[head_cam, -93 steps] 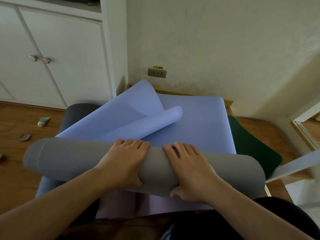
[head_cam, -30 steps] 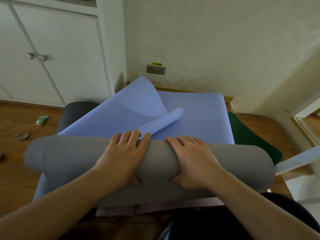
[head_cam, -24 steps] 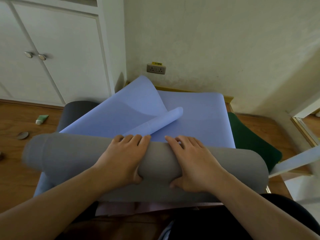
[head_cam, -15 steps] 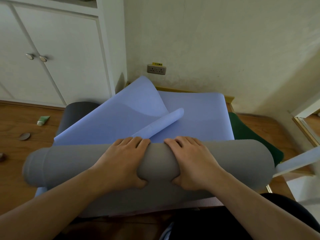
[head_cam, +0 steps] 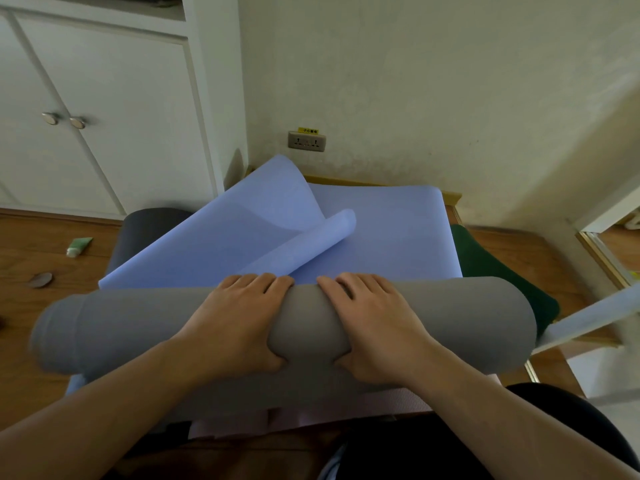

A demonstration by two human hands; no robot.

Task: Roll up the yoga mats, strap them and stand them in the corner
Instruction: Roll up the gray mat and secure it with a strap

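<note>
Two hands clasp one grey roll. At far left, a green tube (head_cam: 79, 246) lies on the wooden floor (head_cam: 34, 265) below white cupboard doors (head_cam: 114, 126). The grey mat roll (head_cam: 121, 330) stretches crosswise over a blue mat (head_cam: 391, 237) with a curled-up flap. The left hand (head_cam: 239, 323) wraps the roll, fingers over its top, thumb tucked beneath. Just beside it, the right hand (head_cam: 374, 327) grips the same way. A dark green mat (head_cam: 491, 265) peeks out at right, near the wall corner.
</note>
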